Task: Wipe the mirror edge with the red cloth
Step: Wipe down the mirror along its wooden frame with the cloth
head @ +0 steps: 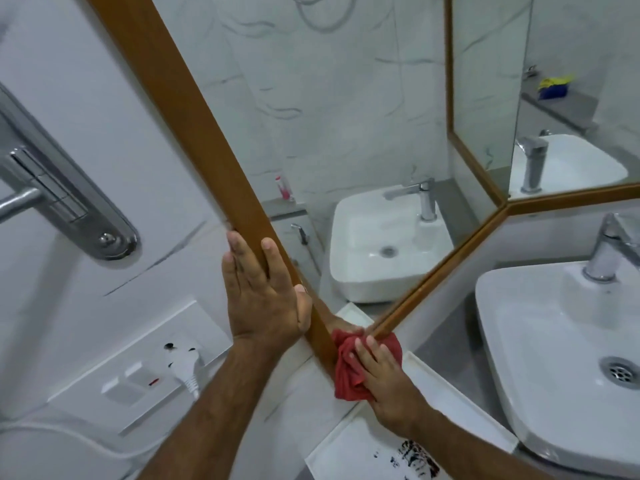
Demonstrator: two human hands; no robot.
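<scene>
A mirror door (311, 116) with a brown wooden frame (194, 116) stands swung out in front of me. My left hand (263, 292) grips the frame's outer edge, fingers on the face and thumb behind it. At the door's bottom corner my right hand (388, 382) presses the bunched red cloth (349, 372) against the wooden edge. A second framed mirror (554, 81) sits at the upper right.
A white basin (540, 358) with a chrome tap (609, 251) is at the right. A white switch plate (138, 368) with a plug in it is on the wall lower left, a chrome door handle (65, 188) above it. A white tray (363, 452) lies below my right hand.
</scene>
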